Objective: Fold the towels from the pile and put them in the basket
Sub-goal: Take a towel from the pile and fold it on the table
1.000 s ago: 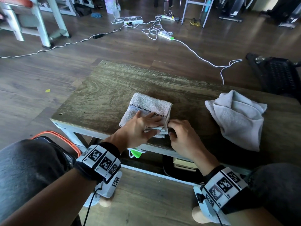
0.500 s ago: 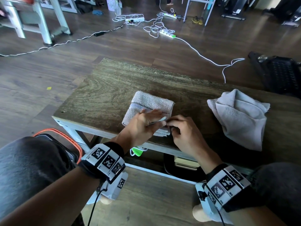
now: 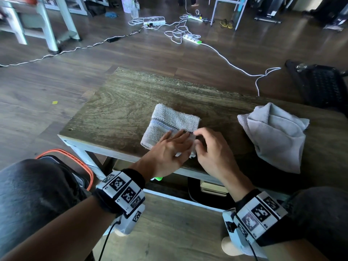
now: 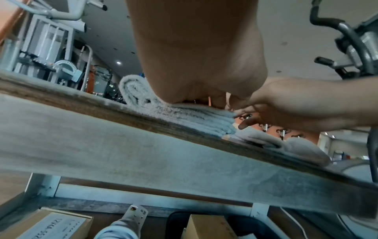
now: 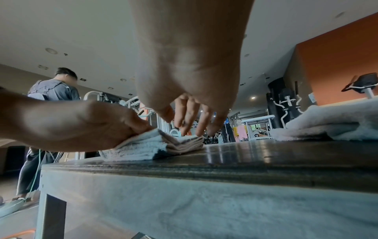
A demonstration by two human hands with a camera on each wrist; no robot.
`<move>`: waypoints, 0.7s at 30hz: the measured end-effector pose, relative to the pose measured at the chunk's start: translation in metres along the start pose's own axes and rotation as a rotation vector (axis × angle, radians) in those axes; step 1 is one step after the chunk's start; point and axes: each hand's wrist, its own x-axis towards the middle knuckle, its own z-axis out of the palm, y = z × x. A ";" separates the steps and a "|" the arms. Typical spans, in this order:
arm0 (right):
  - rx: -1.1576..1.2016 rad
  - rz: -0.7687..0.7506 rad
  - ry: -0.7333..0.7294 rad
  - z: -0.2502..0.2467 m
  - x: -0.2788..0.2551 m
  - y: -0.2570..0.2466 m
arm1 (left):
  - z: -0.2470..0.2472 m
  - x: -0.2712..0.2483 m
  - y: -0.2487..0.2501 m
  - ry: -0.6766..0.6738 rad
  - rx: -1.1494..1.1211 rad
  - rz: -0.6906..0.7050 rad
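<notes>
A folded grey towel (image 3: pixel 172 120) with a checked stripe lies near the front edge of the wooden table (image 3: pixel 120 113). My left hand (image 3: pixel 170 146) lies flat on its near half, fingers straight, pressing it down. My right hand (image 3: pixel 209 146) is at the towel's right edge, fingers loosely bent with their tips touching the stacked layers (image 5: pixel 184 142). The right wrist view shows no clear pinch. A loose grey towel (image 3: pixel 273 136) lies crumpled on the right of the table. In the left wrist view the folded towel (image 4: pixel 180 113) shows several layers under my palm.
A black mesh container (image 3: pixel 322 85) sits on the floor beyond the table's far right corner. An orange-rimmed object (image 3: pixel 79 161) is by my left knee. Boxes (image 4: pixel 49 226) lie under the table. White cables (image 3: pixel 222 57) cross the floor, and a person (image 5: pixel 51 103) stands among the gym machines.
My left hand's fingers have straightened and now lie flat on the towel. My right hand has eased off the near corner and moved a little farther along the right edge.
</notes>
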 end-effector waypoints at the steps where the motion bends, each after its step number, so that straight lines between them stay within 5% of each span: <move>1: 0.010 -0.039 -0.045 0.002 -0.001 -0.002 | -0.003 0.002 0.001 0.017 -0.097 -0.006; 4: -0.002 -0.075 -0.125 0.009 -0.003 -0.007 | -0.016 0.006 -0.002 0.148 -0.281 0.016; 6: -0.058 -0.055 -0.125 0.010 -0.002 -0.007 | -0.021 0.006 -0.011 0.246 -0.121 0.016; 10: -0.102 -0.033 -0.181 0.007 0.002 -0.009 | -0.023 0.001 -0.025 0.177 0.227 -0.136; 13: -0.137 -0.025 -0.170 0.005 0.004 -0.015 | -0.025 -0.004 -0.016 0.162 0.246 -0.197; 18: -0.109 -0.171 0.094 0.011 0.005 -0.037 | -0.022 -0.008 0.001 0.149 0.271 -0.159; 21: -0.104 -0.178 0.022 0.030 0.004 -0.034 | -0.017 -0.007 0.002 0.194 0.134 -0.174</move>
